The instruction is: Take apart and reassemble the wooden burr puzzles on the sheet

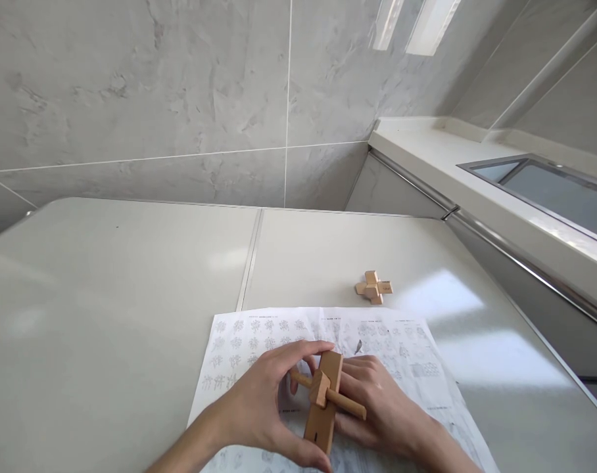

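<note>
A wooden puzzle assembly (325, 401), a flat notched block with a thin rod crossing through it, stands over a printed instruction sheet (417, 368). My left hand (259, 407) grips it from the left, thumb at its lower end and fingers curled over the top. From the right, my right hand (382, 407) presses its fingers against the block and under the rod. A small assembled wooden cross puzzle (374, 287) lies alone on the table beyond the sheet, out of reach of both hands.
The white table (121, 295) has a seam running down its middle. A grey tiled wall stands behind it. To the right a white ledge (427, 141) with a metal rail and a glass panel runs along the table's edge.
</note>
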Tool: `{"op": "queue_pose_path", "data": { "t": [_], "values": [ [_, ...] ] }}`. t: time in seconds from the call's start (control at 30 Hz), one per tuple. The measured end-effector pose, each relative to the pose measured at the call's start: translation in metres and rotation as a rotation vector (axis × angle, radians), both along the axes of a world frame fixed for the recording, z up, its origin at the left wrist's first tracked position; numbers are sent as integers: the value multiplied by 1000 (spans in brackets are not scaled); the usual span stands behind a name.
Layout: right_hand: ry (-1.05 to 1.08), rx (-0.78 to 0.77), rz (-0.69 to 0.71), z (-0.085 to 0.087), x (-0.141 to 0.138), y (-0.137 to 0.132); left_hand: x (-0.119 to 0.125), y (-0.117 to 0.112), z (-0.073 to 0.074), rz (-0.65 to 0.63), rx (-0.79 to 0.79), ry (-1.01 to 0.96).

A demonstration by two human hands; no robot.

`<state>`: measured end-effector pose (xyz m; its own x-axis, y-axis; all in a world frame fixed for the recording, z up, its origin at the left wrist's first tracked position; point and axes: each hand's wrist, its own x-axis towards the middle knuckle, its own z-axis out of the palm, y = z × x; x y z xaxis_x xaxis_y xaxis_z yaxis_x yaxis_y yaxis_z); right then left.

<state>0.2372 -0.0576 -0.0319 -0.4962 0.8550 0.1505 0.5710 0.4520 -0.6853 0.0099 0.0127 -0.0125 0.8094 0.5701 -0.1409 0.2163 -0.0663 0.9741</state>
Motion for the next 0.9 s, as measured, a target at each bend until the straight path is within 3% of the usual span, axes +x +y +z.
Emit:
{"op": "queue_pose_path", "data": {
  "t": [0.3,0.4,0.63,0.9],
  "values": [
    [9,-47,-116,-4,1,-1,0,-3,-9,150,94,-127],
    [56,-65,-185,-4,5,-2,1,-4,-7,209,129,-80],
    [206,-46,-262,-2,10,-3,5,-4,3,189,133,38],
    [169,10,-260,-4,9,-1,6,-4,2,196,130,85]
  ]
}}
